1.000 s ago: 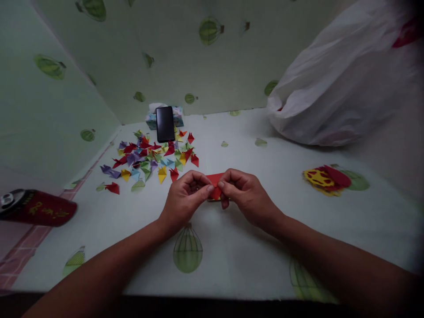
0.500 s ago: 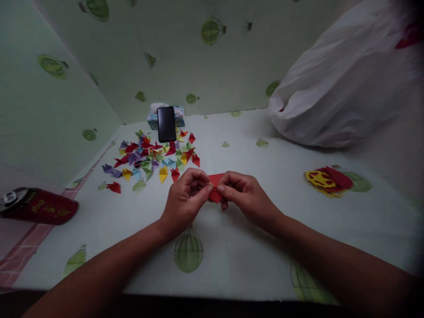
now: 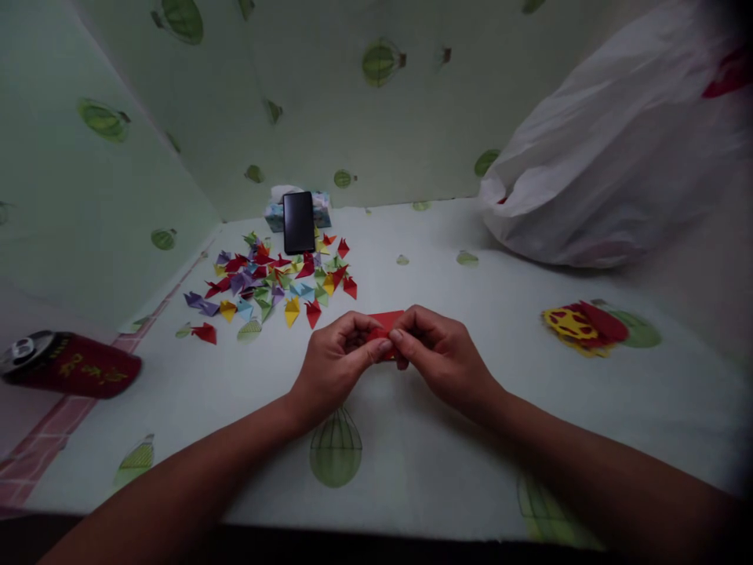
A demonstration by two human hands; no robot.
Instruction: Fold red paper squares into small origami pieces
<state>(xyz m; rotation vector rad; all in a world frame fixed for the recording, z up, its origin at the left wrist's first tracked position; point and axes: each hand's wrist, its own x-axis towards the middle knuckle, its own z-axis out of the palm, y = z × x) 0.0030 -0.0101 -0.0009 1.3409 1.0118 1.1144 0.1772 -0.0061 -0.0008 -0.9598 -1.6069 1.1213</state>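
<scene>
A small piece of red paper (image 3: pixel 385 319), partly folded, is pinched between my two hands above the middle of the table. My left hand (image 3: pixel 341 357) grips its left side, thumb on top and fingers curled beneath. On the other side my right hand (image 3: pixel 441 349) is closed on the paper, its thumb and forefinger meeting the left thumb. Much of the paper's lower part is hidden behind the thumbs. Beyond my left hand lies a spread of folded paper cranes (image 3: pixel 264 278) in red, purple, yellow, green and blue.
A black phone (image 3: pixel 299 223) leans on a tissue box (image 3: pixel 321 209) behind the cranes. A red can (image 3: pixel 74 365) is at the left edge. Yellow and red paper cutouts (image 3: pixel 582 326) lie at the right, before a big white plastic bag (image 3: pixel 582 173).
My thumbs have come together over the red paper and cover its lower point, which showed before. The view has shifted slightly.
</scene>
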